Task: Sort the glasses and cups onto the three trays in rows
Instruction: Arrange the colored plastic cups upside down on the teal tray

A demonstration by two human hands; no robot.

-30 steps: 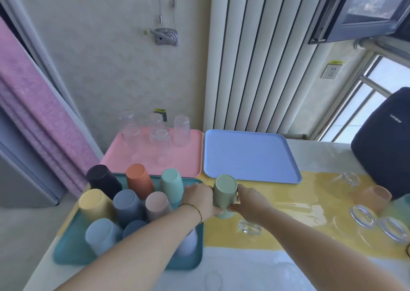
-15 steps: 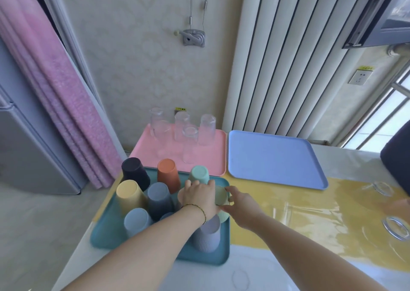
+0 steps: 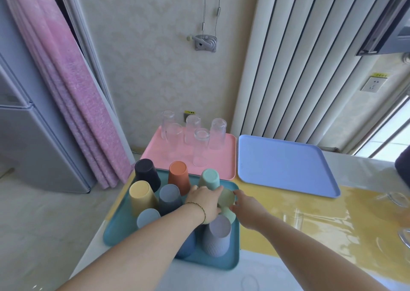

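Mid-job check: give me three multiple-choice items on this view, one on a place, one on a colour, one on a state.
1. The clear glasses stand on: A) pink tray B) blue tray C) teal tray
2. The held cup, between left hand and right hand, is: A) orange B) sage green C) black
3. The orange cup stands: A) mouth up B) on its side C) upside down
1 A: all stand on the pink tray. 2 B: its upturned base is sage green. 3 C: its closed base faces up.

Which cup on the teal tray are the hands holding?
The sage-green cup, upside down at the right edge of the teal tray, beside the mint cup; left hand and right hand both hold it.
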